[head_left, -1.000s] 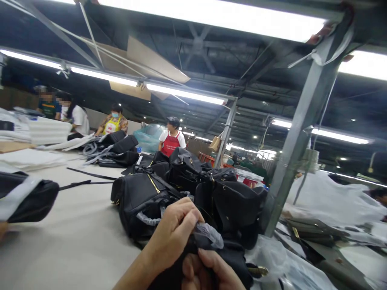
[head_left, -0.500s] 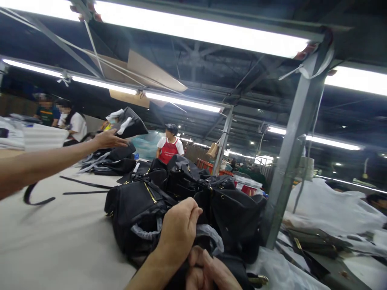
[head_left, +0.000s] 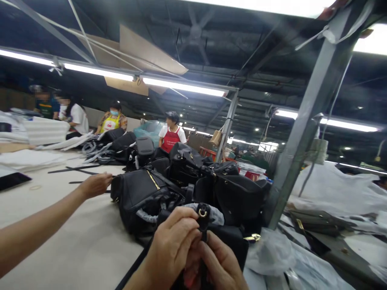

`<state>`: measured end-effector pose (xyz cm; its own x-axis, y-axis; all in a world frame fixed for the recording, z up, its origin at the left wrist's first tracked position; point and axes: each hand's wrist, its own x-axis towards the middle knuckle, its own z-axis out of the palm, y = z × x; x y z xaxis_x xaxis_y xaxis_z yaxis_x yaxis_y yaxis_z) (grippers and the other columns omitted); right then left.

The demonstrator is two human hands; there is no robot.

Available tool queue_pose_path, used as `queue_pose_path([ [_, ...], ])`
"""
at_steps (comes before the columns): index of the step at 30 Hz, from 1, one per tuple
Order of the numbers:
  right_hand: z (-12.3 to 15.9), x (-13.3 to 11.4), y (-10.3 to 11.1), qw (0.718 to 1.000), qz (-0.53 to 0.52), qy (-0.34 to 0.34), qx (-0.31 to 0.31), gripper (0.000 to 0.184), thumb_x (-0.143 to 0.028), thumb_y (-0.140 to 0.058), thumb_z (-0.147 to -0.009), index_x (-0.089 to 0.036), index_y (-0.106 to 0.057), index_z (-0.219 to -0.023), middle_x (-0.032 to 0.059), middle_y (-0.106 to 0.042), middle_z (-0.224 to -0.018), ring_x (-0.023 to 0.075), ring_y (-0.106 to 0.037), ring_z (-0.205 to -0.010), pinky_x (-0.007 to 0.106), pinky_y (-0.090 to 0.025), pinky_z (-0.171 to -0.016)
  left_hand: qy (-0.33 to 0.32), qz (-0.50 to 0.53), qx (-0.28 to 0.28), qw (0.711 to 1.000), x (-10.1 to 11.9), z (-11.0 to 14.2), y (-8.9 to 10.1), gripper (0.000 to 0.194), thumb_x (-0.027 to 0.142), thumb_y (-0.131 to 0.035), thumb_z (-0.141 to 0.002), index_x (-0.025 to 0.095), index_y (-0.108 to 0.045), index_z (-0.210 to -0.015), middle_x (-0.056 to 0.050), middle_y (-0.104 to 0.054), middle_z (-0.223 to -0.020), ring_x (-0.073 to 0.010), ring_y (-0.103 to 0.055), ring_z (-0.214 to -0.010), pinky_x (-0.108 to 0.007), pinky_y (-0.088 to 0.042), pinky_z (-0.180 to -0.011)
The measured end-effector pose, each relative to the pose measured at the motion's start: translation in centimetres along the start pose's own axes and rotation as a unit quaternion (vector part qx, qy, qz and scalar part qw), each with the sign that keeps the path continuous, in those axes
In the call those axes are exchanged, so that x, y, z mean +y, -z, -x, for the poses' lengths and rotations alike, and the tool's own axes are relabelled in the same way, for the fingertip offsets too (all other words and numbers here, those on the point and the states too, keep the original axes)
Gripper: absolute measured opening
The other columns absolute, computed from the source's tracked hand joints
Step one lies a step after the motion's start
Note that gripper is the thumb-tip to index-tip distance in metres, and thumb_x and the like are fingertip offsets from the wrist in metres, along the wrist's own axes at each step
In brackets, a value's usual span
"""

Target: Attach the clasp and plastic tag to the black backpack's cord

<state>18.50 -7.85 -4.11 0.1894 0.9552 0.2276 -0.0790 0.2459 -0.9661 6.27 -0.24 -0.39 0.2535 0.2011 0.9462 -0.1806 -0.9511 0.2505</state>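
At the bottom centre, my left hand (head_left: 173, 243) is closed, its fingertips pinching a black bag strap (head_left: 203, 237) just below a gold metal ring (head_left: 202, 212). Close against it, my right hand (head_left: 222, 257) grips the same strap between thumb and fingers. Part of the strap is hidden behind both hands. Beneath lies a black bag (head_left: 234, 237) with a gold zipper (head_left: 252, 237) at its right side. A plastic-wrapped handle (head_left: 216, 217) curves behind the ring. Ahead, another black bag (head_left: 136, 193) rests on the pale table (head_left: 72, 241).
Another person's arm (head_left: 66, 205) reaches in from the left, its hand near black straps (head_left: 72, 170). More black bags (head_left: 242, 197) are heaped ahead. A metal post (head_left: 299, 133) rises at right beside clear plastic (head_left: 269, 249). A person in a red apron (head_left: 171, 139) stands beyond.
My hands have come together on the strap, and the gold ring now shows above them. The other person's hand has dropped toward the table, and the black item it tossed or held aloft has come down.
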Motion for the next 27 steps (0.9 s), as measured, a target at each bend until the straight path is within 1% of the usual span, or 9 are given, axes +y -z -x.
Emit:
queue_pose_path([
  [3, 0.0, -1.6, 0.6, 0.994, 0.074, -0.046, -0.073, 0.046, -0.06, -0.063, -0.084, -0.016, -0.067, -0.094, 0.0053, -0.073, -0.077, 0.0135, -0.067, -0.063, 0.022, -0.052, -0.057, 0.054, 0.022, 0.02, 0.998, -0.1, -0.2, 0.0, 0.022, 0.001, -0.054, -0.087, 0.018, -0.068, -0.085, -0.002, -0.067, -0.095, -0.0073, -0.066, -0.085, -0.009, -0.051, -0.078],
  [5, 0.1, -1.9, 1.2, 0.986, 0.139, -0.054, -0.071, 0.047, -0.061, -0.062, -0.084, -0.016, -0.071, -0.09, 0.0061, -0.073, -0.079, 0.0152, -0.068, -0.07, 0.021, -0.052, -0.059, 0.078, 0.027, 0.041, 0.996, -0.3, -0.3, -0.2, 0.02, 0.001, -0.06, -0.084, 0.018, -0.07, -0.084, -0.002, -0.068, -0.097, -0.008, -0.066, -0.089, -0.01, -0.05, -0.082],
  [9, 0.3, -0.8, 2.2, 0.968, 0.25, -0.021, -0.021, 0.052, -0.063, -0.056, -0.086, -0.015, -0.072, -0.074, 0.007, -0.073, -0.072, 0.0153, -0.066, -0.066, 0.018, -0.047, -0.053, 0.137, 0.041, 0.068, 0.987, -0.4, 0.1, -0.6, 0.02, 0.002, -0.063, -0.082, 0.02, -0.073, -0.081, -0.001, -0.069, -0.099, -0.0086, -0.067, -0.093, -0.011, -0.05, -0.085],
  [11, 0.2, -0.3, 2.5, 0.969, 0.246, -0.025, -0.013, 0.054, -0.065, -0.055, -0.086, -0.015, -0.071, -0.073, 0.0071, -0.072, -0.071, 0.0138, -0.064, -0.062, 0.018, -0.047, -0.05, 0.162, 0.047, 0.073, 0.983, -0.3, 0.6, -0.6, 0.021, 0.005, -0.063, -0.082, 0.022, -0.074, -0.081, 0.0, -0.069, -0.101, -0.0092, -0.067, -0.094, -0.012, -0.051, -0.084],
  [15, 0.0, -0.3, 2.3, 0.982, 0.17, -0.064, -0.047, 0.06, -0.071, -0.06, -0.078, -0.014, -0.07, -0.096, 0.0075, -0.073, -0.081, 0.0111, -0.063, -0.056, 0.019, -0.052, -0.048, 0.201, 0.063, 0.063, 0.976, 0.1, 1.6, -0.6, 0.018, 0.014, -0.062, -0.084, 0.025, -0.075, -0.083, -0.001, -0.068, -0.103, -0.0126, -0.069, -0.092, -0.014, -0.055, -0.075],
  [20, 0.0, -1.5, 1.3, 0.988, 0.122, -0.093, -0.003, 0.06, -0.071, -0.07, -0.068, -0.014, -0.071, -0.087, 0.0038, -0.069, -0.071, 0.0136, -0.065, -0.06, 0.018, -0.052, -0.047, 0.323, 0.161, 0.08, 0.929, 0.1, 1.6, -1.1, 0.016, 0.02, -0.061, -0.081, 0.018, -0.061, -0.065, -0.001, -0.063, -0.089, -0.0088, -0.061, -0.06, -0.016, -0.05, -0.052],
  [23, -0.2, -2.0, 1.1, 0.988, 0.128, -0.088, 0.02, 0.054, -0.068, -0.071, -0.07, -0.015, -0.07, -0.082, 0.0021, -0.068, -0.067, 0.0143, -0.066, -0.058, 0.019, -0.052, -0.048, 0.387, 0.226, 0.052, 0.892, 0.2, 1.4, -1.0, 0.004, 0.018, -0.061, -0.077, 0.019, -0.058, -0.075, 0.001, -0.062, -0.079, -0.0118, -0.061, -0.064, -0.02, -0.052, -0.057],
  [25, -0.4, -2.2, 1.3, 0.987, 0.145, -0.07, 0.021, 0.05, -0.065, -0.071, -0.073, -0.016, -0.071, -0.083, 0.0018, -0.068, -0.068, 0.0141, -0.067, -0.059, 0.019, -0.051, -0.049, 0.418, 0.243, 0.009, 0.875, 0.4, 1.1, -0.4, 0.013, 0.017, -0.059, -0.078, 0.02, -0.061, -0.091, 0.001, -0.065, -0.079, -0.0144, -0.064, -0.072, -0.023, -0.053, -0.067],
  [27, -0.6, -2.2, 1.5, 0.985, 0.166, -0.054, 0.01, 0.047, -0.062, -0.071, -0.074, -0.017, -0.072, -0.085, 0.0019, -0.07, -0.071, 0.0132, -0.066, -0.061, 0.017, -0.05, -0.05, 0.437, 0.233, -0.042, 0.868, 0.5, 0.7, 0.4, 0.016, 0.018, -0.057, -0.079, 0.018, -0.064, -0.094, -0.001, -0.068, -0.081, -0.0151, -0.065, -0.074, -0.023, -0.052, -0.069],
])
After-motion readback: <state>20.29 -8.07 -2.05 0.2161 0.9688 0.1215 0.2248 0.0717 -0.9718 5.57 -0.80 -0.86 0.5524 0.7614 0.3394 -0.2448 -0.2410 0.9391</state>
